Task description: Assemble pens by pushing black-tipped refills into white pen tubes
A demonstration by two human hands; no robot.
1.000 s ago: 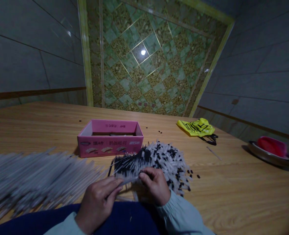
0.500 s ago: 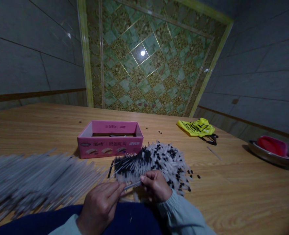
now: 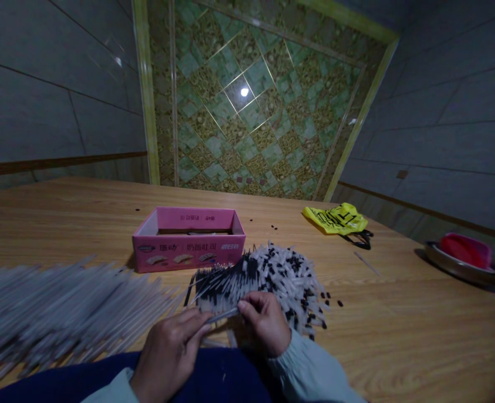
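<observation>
My left hand point(image 3: 169, 347) pinches one end of a slim translucent pen tube point(image 3: 225, 314) between thumb and fingers. At the tube's other end, my right hand point(image 3: 264, 322) is closed, thumb against forefinger. Just beyond the hands lies a bunch of thin pen refills point(image 3: 220, 280) with dark ends. Touching it on the right is a heap of short whitish plastic pieces point(image 3: 287, 274) mixed with small black ones, which look like pen caps and plugs. To the left spreads a wide pile of long clear pen tubes point(image 3: 62, 308).
Behind the refills stands an open pink box point(image 3: 188, 260) with some thin pieces inside. A yellow bag point(image 3: 335, 218) lies at the back right of the wooden table point(image 3: 398, 330). Farther right sits a metal pan point(image 3: 461, 266) holding a red-pink item. Small black bits point(image 3: 340, 303) are scattered about.
Both hands stay nearly in place, still at the two ends of the tube. My right hand has shifted slightly left; the piles and box look unchanged.
</observation>
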